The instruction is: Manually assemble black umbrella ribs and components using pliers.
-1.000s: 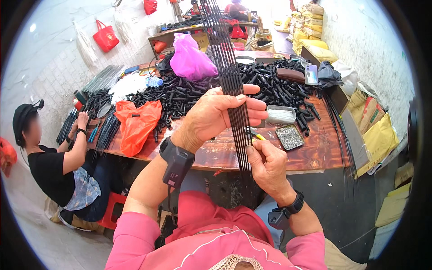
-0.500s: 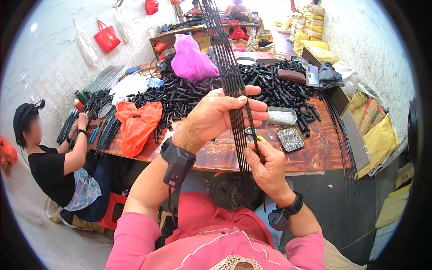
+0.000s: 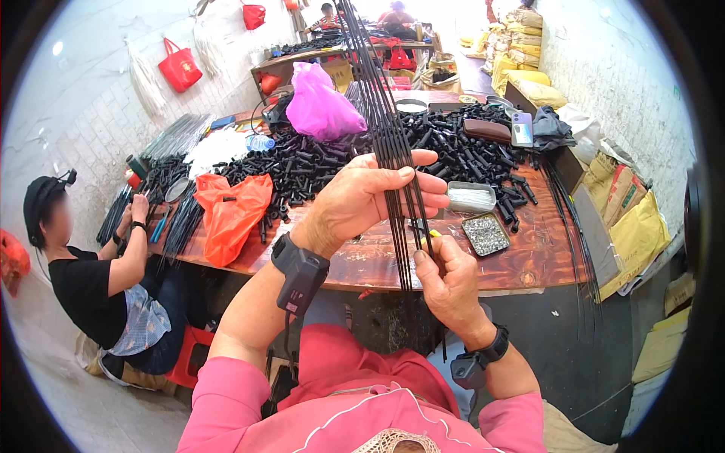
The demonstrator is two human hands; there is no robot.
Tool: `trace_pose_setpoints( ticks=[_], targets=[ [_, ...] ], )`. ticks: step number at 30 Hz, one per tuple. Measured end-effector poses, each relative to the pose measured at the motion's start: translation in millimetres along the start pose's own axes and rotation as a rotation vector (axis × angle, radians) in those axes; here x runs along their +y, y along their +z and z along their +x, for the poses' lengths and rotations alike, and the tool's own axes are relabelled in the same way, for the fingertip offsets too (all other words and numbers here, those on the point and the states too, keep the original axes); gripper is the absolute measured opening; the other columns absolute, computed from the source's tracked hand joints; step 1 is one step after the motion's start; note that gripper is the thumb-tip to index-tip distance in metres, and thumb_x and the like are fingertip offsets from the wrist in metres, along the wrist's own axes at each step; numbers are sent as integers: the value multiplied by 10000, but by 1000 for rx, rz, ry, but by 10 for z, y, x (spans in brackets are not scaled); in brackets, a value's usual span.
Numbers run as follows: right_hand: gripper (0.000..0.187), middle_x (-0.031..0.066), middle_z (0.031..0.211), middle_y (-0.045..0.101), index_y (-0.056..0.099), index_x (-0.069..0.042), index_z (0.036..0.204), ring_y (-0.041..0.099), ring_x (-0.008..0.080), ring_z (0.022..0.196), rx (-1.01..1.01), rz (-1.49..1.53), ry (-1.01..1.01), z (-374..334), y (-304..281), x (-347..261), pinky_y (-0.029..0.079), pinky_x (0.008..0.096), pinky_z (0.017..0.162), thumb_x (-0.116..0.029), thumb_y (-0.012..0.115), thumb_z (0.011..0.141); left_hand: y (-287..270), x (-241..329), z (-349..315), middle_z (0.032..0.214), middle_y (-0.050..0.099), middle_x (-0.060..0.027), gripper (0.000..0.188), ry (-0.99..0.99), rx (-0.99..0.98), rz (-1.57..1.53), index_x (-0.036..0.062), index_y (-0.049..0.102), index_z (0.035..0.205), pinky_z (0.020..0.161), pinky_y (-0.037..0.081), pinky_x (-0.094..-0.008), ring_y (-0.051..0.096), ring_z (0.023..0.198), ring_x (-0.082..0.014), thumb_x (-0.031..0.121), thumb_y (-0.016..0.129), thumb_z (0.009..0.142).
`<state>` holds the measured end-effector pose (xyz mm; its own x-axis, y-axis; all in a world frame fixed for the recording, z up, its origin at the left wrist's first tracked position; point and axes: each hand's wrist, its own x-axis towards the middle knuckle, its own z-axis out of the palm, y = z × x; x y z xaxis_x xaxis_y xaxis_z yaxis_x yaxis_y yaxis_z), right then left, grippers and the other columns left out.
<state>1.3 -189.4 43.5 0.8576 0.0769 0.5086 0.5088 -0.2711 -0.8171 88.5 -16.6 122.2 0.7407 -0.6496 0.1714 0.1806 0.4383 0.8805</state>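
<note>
A bundle of long, thin black rods point(image 3: 390, 134) runs slantwise from the top of the view down over the table's front edge. My left hand point(image 3: 353, 195) is palm up beneath the bundle, its thumb lying over the rods and its fingers stretched behind them. Lower down, my right hand point(image 3: 453, 285) pinches a rod at the bundle's right side between thumb and fingers. That rod's lower end sticks out below the hand. Just beyond my right hand, a yellow-handled tool point(image 3: 432, 235) is partly hidden.
Black tubular parts point(image 3: 325, 162) heap across the wooden table point(image 3: 529, 260). A tray of small metal pieces point(image 3: 485, 234) and a clear box point(image 3: 472, 196) stand near my right hand. An orange bag point(image 3: 234, 215) lies left, near a seated person point(image 3: 91, 272). More rods point(image 3: 570, 219) overhang the right edge.
My right hand has shifted slightly downward at the rods. The bundle's rods have spread a little under my left thumb, while the left hand stays nearly in place.
</note>
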Motion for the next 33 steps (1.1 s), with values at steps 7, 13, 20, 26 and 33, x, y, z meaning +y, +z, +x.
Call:
trace_pose_setpoints(
  ticks=[7,13,20,26,33],
  targets=[
    [299,90,754,639,518,30,1164,635,161,635,-345,626,352,12,85,47,529,268,606,-227,500,1012,-43,-1,106,1171,619,-280,457,-3,1,-7,-58,420,1357,969,495,-526,611,1108,-423,133,547,961],
    [342,78,746,642,500,25,1255,638,143,624,-336,692,323,290,87,101,533,256,576,-177,556,984,-242,148,374,1163,627,-261,442,28,-43,76,-71,413,1349,948,523,-484,634,1079,-384,176,505,994],
    [174,29,759,636,621,21,981,613,91,677,-254,566,317,719,202,357,540,253,614,-149,596,955,-647,222,730,1179,617,-265,464,2,-122,94,-64,403,1363,965,515,-476,623,1101,-382,172,528,984],
    [141,130,654,633,654,19,878,640,194,641,-403,269,250,307,312,724,478,399,600,-89,590,815,-662,-204,337,1097,677,-205,479,-151,-23,95,-32,496,1301,925,523,-441,671,1017,-321,194,644,906],
    [178,140,731,667,671,-18,1011,664,311,730,-574,106,370,-370,404,899,507,394,678,-87,613,858,-589,-828,-405,1110,680,-147,324,-335,-8,160,-14,603,1223,946,499,-362,645,1060,-226,108,613,923]
  ],
)
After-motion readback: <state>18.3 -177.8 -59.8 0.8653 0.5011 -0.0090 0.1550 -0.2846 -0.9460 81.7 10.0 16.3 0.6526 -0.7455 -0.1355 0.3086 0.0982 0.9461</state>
